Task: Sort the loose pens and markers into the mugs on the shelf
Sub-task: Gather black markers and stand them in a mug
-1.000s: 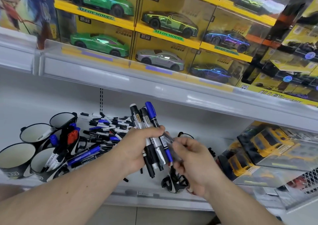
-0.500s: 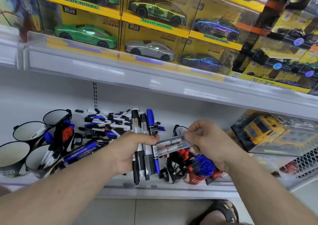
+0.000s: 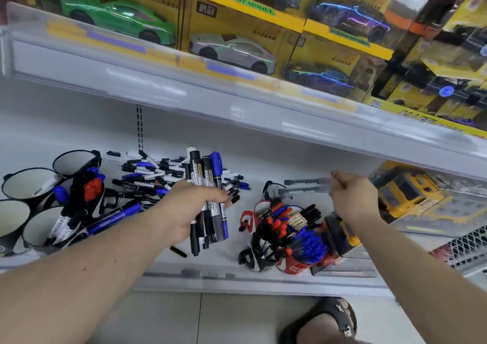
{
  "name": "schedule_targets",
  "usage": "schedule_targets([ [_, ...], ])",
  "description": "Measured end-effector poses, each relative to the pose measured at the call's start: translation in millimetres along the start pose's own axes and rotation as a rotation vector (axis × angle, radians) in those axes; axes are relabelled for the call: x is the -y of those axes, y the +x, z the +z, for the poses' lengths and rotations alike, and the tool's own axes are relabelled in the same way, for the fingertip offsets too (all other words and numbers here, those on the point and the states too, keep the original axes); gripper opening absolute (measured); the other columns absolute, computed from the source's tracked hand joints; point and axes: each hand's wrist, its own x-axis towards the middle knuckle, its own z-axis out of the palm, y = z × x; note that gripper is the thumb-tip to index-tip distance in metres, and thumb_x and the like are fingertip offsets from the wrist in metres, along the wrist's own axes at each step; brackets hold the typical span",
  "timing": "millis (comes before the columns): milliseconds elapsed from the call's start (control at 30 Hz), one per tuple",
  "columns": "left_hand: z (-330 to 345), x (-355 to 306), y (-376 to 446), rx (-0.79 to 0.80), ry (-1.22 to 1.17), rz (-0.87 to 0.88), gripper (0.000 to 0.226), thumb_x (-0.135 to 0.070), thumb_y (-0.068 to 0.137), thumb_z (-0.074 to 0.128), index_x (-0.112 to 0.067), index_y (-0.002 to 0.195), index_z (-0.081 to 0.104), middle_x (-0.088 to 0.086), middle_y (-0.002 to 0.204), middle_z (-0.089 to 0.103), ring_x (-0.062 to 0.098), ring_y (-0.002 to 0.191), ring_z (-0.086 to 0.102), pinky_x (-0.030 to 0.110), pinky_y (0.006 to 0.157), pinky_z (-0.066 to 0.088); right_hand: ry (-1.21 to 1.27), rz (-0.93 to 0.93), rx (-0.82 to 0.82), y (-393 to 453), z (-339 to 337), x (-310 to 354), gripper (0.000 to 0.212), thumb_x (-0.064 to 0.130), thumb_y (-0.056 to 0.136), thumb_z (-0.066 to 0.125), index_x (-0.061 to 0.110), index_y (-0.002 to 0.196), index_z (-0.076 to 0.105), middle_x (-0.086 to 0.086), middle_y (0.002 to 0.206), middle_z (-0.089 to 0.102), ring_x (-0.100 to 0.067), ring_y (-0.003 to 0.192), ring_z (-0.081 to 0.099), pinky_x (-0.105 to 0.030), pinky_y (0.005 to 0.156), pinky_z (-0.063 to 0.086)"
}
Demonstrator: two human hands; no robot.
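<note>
While the foot in a black sandal (image 3: pixel 329 322) stands on the tiled floor nearest the camera, both forearms reach over the front edge of the white shelf (image 3: pixel 168 272). The left hand (image 3: pixel 184 212) has its fingers (image 3: pixel 218 195) curled tight round a bundle of markers (image 3: pixel 208 198), held roughly upright; the bundle contains black-capped markers and one blue-capped marker, and its lower ends hang just above the shelf surface. The right hand (image 3: pixel 353 198) pinches a clear-barrelled pen (image 3: pixel 303 187) at one end, fingers closed on it; the pen lies roughly level and is blurred, hanging above the right-hand cluster of mugs.

In that cluster, a red mug (image 3: pixel 295 267) at the front holds blue-capped pens, and a black mug (image 3: pixel 257 258) beside it holds red- and black-capped pens. A short black cap or pen piece (image 3: pixel 178 251) lies loose on the shelf below the left hand.

At the left end stand the black mugs with white interiors (image 3: pixel 29 188); some hold a few markers, with red and blue caps showing.

Behind the left hand lies the pile of loose pens and markers (image 3: pixel 158 172), near the back wall. Boxed yellow toy trucks (image 3: pixel 411 196) sit at the right. On the upper shelf, boxed alloy model cars (image 3: pixel 232 48) stand in rows.
</note>
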Motion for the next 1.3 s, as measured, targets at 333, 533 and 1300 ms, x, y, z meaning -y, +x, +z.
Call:
schedule_targets([
  [333,21,-3,34,-0.009,-0.042,-0.024,0.01,0.006,0.081,0.069,0.0,0.074,0.064,-0.001,0.057,0.065,-0.003,0.033,0.052,0.011,0.031,0.038,-0.539,-0.161,0.125,70,65,-9,0.057,-0.008,0.091,0.044,0.012,0.144,0.045,-0.018,0.126,0.062,-0.038,0.107,0.062,-0.031,0.07,0.046],
  [533,22,-1,56,-0.032,-0.016,-0.057,0.004,0.005,0.083,0.067,0.003,0.081,0.064,-0.006,0.049,0.062,-0.006,0.031,0.05,0.009,0.029,0.034,-0.61,-0.218,0.183,87,100,-24,0.056,-0.005,0.091,0.048,0.014,0.143,0.047,-0.018,0.134,0.054,-0.035,0.111,0.06,-0.032,0.084,0.049],
  [1300,14,10,74,0.033,0.083,-0.074,0.004,-0.002,0.078,0.072,-0.006,0.078,0.072,0.009,0.097,0.075,0.012,0.081,0.066,0.018,0.06,0.046,-0.604,0.07,0.503,110,185,-43,0.084,0.069,0.093,0.007,0.016,0.157,0.0,-0.005,0.165,-0.004,-0.023,0.151,-0.008,-0.056,0.117,-0.008],
])
